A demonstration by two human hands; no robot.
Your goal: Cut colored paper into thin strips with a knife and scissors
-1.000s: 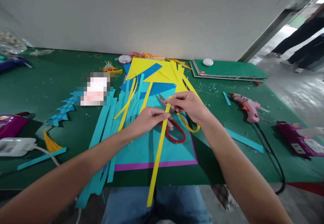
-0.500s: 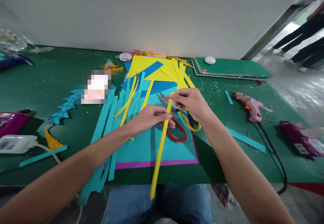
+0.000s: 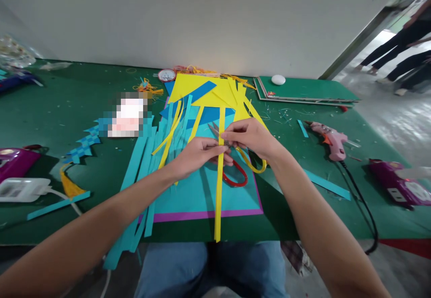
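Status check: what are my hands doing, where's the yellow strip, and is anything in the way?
Pinching strip: left hand, right hand. It crosses teal sheet, overhangs table edge. Under the hands: scissors.

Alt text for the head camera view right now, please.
The left hand and right hand pinch a long yellow paper strip above scissors and a teal sheet. Cut teal strips and a pink glue gun lie on the green table.

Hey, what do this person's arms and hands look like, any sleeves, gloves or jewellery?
The left forearm and right forearm are bare, no sleeve in view. The left hand and right hand wear no gloves; no ring, watch or bracelet shows. The lap shows blue jeans.
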